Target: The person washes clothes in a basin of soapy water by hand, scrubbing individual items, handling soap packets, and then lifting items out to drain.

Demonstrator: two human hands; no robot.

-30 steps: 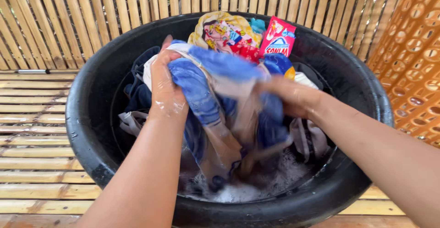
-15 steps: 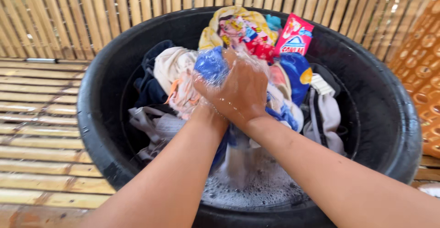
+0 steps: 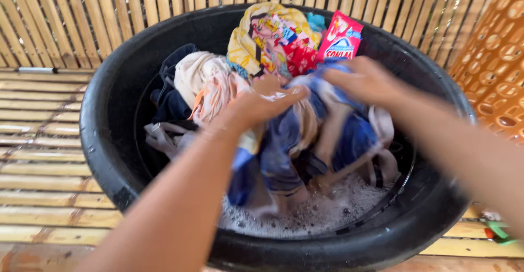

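While both hands work above the soapy water, the step in hand looks to be the scrubbing of one wet garment inside the black basin [image 3: 103, 157]. The left hand [image 3: 262, 104] is clenched on a fold of the blue and white garment [image 3: 305, 141], its knuckles turned up and wet. The right hand [image 3: 367, 80] grasps another part of the same cloth, a little farther toward the back rim of the basin; its fingers are blurred by motion, so I can only say they are closed around cloth, not how tightly. The garment hangs from both hands, stretched between them, and its lower end dips into the foamy water [image 3: 327, 212] at the near side of the basin.

Behind the hands lies a pile of other laundry: a cream and peach cloth [image 3: 204, 83] at the left, a dark navy piece [image 3: 169, 94] against the left wall, and a yellow printed cloth [image 3: 267, 31] at the back rim. A red detergent sachet [image 3: 339, 40] leans on the back rim, just beside the yellow cloth. An orange perforated basket [image 3: 494, 59] stands at the right, outside the basin, and the basin rests on a bamboo slat floor [image 3: 43, 141].

In my judgement, the next move calls for a firm grip with both hands, so that the two folds rub against each other, and for keeping the cloth low over the water so it stays wet and soapy.
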